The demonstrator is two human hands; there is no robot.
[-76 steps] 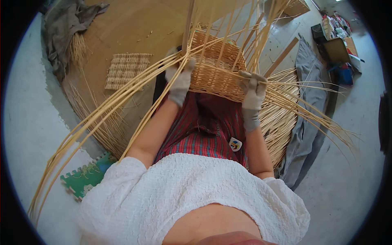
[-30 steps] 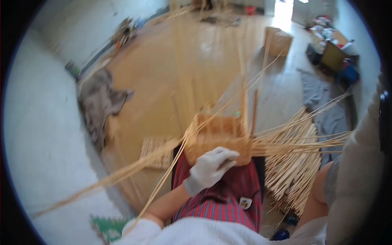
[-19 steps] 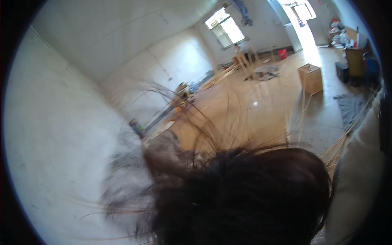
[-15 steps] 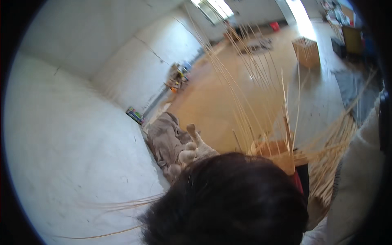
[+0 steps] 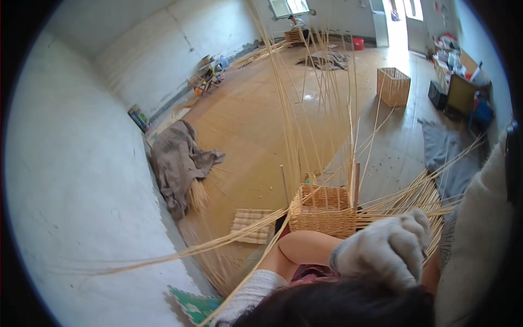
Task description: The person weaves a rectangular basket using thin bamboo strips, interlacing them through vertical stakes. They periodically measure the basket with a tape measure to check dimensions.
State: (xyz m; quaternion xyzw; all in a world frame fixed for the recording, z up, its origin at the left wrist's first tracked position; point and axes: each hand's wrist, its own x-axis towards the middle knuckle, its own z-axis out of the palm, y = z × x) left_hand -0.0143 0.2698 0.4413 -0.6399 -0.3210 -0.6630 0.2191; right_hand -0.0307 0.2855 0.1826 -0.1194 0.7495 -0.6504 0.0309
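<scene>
In front of me is a half-woven wicker basket (image 5: 322,210), with tall pale stakes standing up from its walls and loose canes spreading to both sides. My left hand (image 5: 389,248) wears a whitish work glove and reaches across to the right, near the basket's right side. Its fingers are curled inward; whatever they may hold is hidden. Very close at the right edge, my right hand (image 5: 482,218), gloved too, is raised and cut off by the picture's rim. The fingers of that hand do not show clearly. Dark hair covers the bottom of the view.
A bundle of canes (image 5: 430,204) lies right of the basket. Grey-brown cloth (image 5: 177,158) covers more canes by the left wall. A finished-looking square basket (image 5: 393,87) stands farther off; another person (image 5: 297,23) sits at the back. Cluttered furniture (image 5: 463,92) lines the right.
The view has shifted, bringing the basket into fuller sight. My left hand has gone from the left side, fingers partly stretched, across to the right with fingers curled. My right hand stays at the right edge.
</scene>
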